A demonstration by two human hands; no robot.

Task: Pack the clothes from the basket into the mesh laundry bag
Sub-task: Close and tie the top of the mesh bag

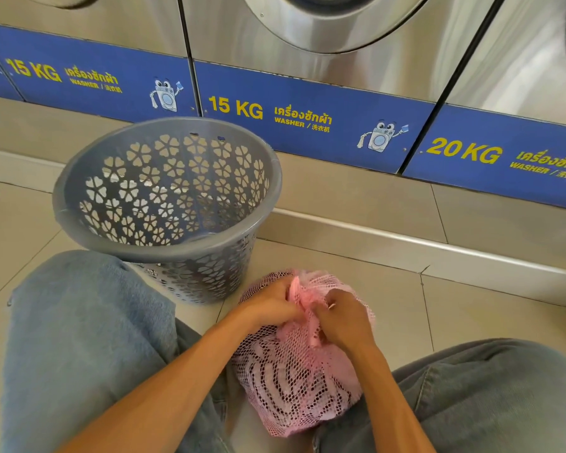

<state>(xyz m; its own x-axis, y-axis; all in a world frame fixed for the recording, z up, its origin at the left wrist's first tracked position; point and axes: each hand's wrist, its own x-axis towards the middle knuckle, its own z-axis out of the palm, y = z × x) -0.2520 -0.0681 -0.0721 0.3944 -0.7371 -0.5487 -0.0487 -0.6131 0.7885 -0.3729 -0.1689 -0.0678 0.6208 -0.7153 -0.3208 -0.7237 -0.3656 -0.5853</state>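
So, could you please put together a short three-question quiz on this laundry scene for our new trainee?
1. True or false: clothes are visible inside the grey basket.
2. Multiple choice: where is the pink mesh laundry bag? A) inside the basket B) on the floor between the person's knees C) in a washer drum
3. Fill in: the blue panel on the washer directly behind the basket reads ___ KG.

Key
1. False; no clothes show in it.
2. B; the left hand and right hand both have a grip on the gathered mesh at its top.
3. 15.
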